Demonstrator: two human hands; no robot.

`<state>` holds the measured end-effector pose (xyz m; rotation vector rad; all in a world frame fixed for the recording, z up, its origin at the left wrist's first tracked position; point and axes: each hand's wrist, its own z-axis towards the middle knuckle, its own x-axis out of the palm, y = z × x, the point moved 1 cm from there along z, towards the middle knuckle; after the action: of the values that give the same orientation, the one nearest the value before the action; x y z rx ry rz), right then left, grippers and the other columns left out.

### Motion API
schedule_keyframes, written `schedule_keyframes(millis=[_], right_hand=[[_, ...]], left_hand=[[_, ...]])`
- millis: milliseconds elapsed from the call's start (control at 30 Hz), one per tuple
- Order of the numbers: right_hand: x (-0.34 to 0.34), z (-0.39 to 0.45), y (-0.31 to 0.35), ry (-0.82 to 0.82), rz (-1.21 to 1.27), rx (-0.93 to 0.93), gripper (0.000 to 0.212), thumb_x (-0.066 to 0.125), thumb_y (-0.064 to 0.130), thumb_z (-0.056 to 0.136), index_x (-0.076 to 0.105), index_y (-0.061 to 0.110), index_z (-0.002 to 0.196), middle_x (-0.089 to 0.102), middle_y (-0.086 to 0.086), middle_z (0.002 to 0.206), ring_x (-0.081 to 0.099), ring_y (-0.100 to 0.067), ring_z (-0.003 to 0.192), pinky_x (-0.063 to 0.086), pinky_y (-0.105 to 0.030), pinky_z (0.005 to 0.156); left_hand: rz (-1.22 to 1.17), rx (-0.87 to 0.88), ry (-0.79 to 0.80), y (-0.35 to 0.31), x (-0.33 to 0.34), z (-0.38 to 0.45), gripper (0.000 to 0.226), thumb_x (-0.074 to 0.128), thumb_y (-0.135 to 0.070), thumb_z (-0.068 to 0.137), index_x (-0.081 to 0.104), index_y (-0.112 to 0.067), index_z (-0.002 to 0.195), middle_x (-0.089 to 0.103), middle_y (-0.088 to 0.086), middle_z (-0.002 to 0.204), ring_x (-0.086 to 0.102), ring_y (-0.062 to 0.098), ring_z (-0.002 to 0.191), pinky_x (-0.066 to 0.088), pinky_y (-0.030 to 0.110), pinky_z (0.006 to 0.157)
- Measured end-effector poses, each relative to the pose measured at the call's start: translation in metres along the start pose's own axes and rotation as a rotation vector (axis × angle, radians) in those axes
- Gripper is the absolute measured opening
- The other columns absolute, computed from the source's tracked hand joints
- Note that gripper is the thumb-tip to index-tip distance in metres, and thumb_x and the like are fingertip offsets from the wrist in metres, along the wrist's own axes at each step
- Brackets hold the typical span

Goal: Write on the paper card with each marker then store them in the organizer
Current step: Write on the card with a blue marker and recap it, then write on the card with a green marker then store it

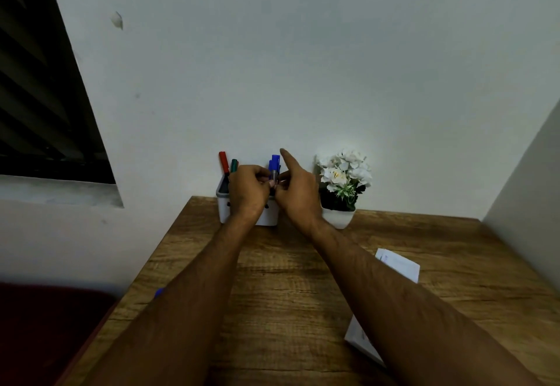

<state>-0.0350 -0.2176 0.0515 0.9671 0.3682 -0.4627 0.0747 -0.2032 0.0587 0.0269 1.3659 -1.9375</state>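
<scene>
Two bare hands meet over a white organizer [269, 217] that stands at the far edge of a wooden table [288, 294], against the wall. The left hand [247, 187] is curled, its fingers pinched on the pale barrel of a blue marker [274, 167] held upright above the organizer. The right hand [298, 193] touches the same marker low down with thumb and a bent finger, while its forefinger sticks up and away, free of everything. A red marker [223, 162] and a green marker [234, 166] stand in the organizer's left part, leaning slightly; whether a second blue cap sits just behind the held marker is hard to tell. Just right of the organizer, a white pot with white flowers [344, 179] rests on the table. A white paper card [400, 264] lies well apart on the right side of the table, and another white sheet [360, 340] pokes out from under the right forearm nearer the camera. A small blue object [158, 292] shows at the table's left edge beside the left forearm.
</scene>
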Motion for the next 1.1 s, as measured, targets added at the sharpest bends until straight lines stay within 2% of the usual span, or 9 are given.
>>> schedule_keyframes(millis=[100, 233, 333, 400, 567, 733, 900, 1000, 1100], right_hand=[[0.000, 0.002, -0.001, 0.023, -0.038, -0.022, 0.078, 0.071, 0.003, 0.088, 0.042, 0.024, 0.158, 0.076, -0.006, 0.095, 0.072, -0.021, 0.088, 0.062, -0.044, 0.085], [-0.004, 0.007, -0.002, 0.068, -0.027, -0.017, 0.089, 0.068, -0.004, 0.084, 0.036, 0.025, 0.161, 0.075, -0.003, 0.080, 0.072, -0.018, 0.075, 0.063, -0.042, 0.081], [-0.006, 0.012, 0.000, 0.086, -0.023, -0.007, 0.092, 0.072, -0.004, 0.081, 0.036, 0.024, 0.161, 0.074, -0.002, 0.078, 0.072, -0.017, 0.075, 0.063, -0.039, 0.082], [-0.006, 0.015, 0.001, 0.092, -0.035, -0.001, 0.085, 0.076, -0.002, 0.081, 0.045, 0.019, 0.157, 0.075, -0.001, 0.083, 0.073, -0.017, 0.079, 0.062, -0.039, 0.087], [-0.007, 0.013, 0.003, 0.062, -0.061, -0.014, 0.052, 0.075, 0.000, 0.081, 0.068, 0.016, 0.130, 0.075, -0.003, 0.083, 0.074, -0.017, 0.079, 0.064, -0.040, 0.082], [-0.006, 0.012, 0.006, 0.055, -0.081, -0.015, 0.054, 0.072, -0.001, 0.083, 0.068, 0.014, 0.135, 0.079, -0.009, 0.103, 0.074, -0.018, 0.090, 0.062, -0.038, 0.091], [-0.010, 0.005, 0.009, 0.028, -0.078, 0.004, 0.064, 0.073, -0.001, 0.086, 0.057, 0.010, 0.147, 0.078, -0.011, 0.095, 0.070, -0.016, 0.084, 0.060, -0.032, 0.084], [-0.015, -0.005, 0.015, -0.035, -0.097, 0.001, 0.050, 0.069, -0.003, 0.088, 0.064, 0.007, 0.137, 0.078, -0.012, 0.100, 0.070, -0.016, 0.085, 0.060, -0.034, 0.086], [-0.017, -0.023, 0.020, -0.106, -0.128, -0.028, 0.030, 0.066, 0.002, 0.090, 0.074, 0.007, 0.118, 0.078, -0.009, 0.097, 0.072, -0.021, 0.087, 0.061, -0.040, 0.086]], left_hand=[[0.018, 0.011, 0.011, 0.001, 0.001, 0.000, 0.024, 0.073, -0.005, 0.086, 0.073, -0.004, 0.110, 0.075, 0.007, 0.104, 0.067, 0.008, 0.089, 0.041, 0.002, 0.069], [0.023, 0.032, 0.027, 0.000, 0.001, 0.000, 0.024, 0.073, -0.007, 0.086, 0.074, -0.004, 0.109, 0.075, 0.009, 0.103, 0.070, 0.014, 0.093, 0.047, 0.014, 0.079], [0.023, 0.018, 0.026, 0.000, 0.001, 0.000, 0.024, 0.073, -0.008, 0.087, 0.073, -0.005, 0.110, 0.075, 0.008, 0.103, 0.069, 0.014, 0.094, 0.044, 0.009, 0.074], [0.023, 0.006, 0.021, 0.000, 0.002, -0.001, 0.024, 0.072, -0.008, 0.087, 0.073, -0.005, 0.110, 0.075, 0.007, 0.104, 0.069, 0.014, 0.095, 0.042, 0.006, 0.072], [0.028, 0.005, 0.004, 0.001, 0.003, -0.001, 0.026, 0.073, -0.008, 0.086, 0.072, -0.005, 0.111, 0.075, 0.009, 0.103, 0.070, 0.018, 0.096, 0.049, 0.019, 0.081], [0.018, -0.005, 0.004, 0.001, 0.004, -0.002, 0.028, 0.073, -0.008, 0.086, 0.071, -0.005, 0.113, 0.075, 0.009, 0.104, 0.070, 0.018, 0.096, 0.050, 0.021, 0.082], [0.001, -0.007, 0.001, -0.004, -0.005, -0.006, 0.031, 0.075, -0.007, 0.084, 0.070, -0.002, 0.114, 0.074, 0.010, 0.104, 0.069, 0.015, 0.093, 0.047, 0.013, 0.075], [0.017, 0.003, -0.016, -0.008, -0.015, -0.013, 0.029, 0.074, -0.007, 0.085, 0.070, -0.003, 0.114, 0.073, 0.007, 0.105, 0.066, 0.012, 0.093, 0.041, 0.003, 0.068], [0.027, 0.037, -0.042, -0.009, -0.028, -0.021, 0.027, 0.076, -0.008, 0.083, 0.072, -0.005, 0.109, 0.074, 0.007, 0.101, 0.068, 0.014, 0.092, 0.054, 0.020, 0.083]])
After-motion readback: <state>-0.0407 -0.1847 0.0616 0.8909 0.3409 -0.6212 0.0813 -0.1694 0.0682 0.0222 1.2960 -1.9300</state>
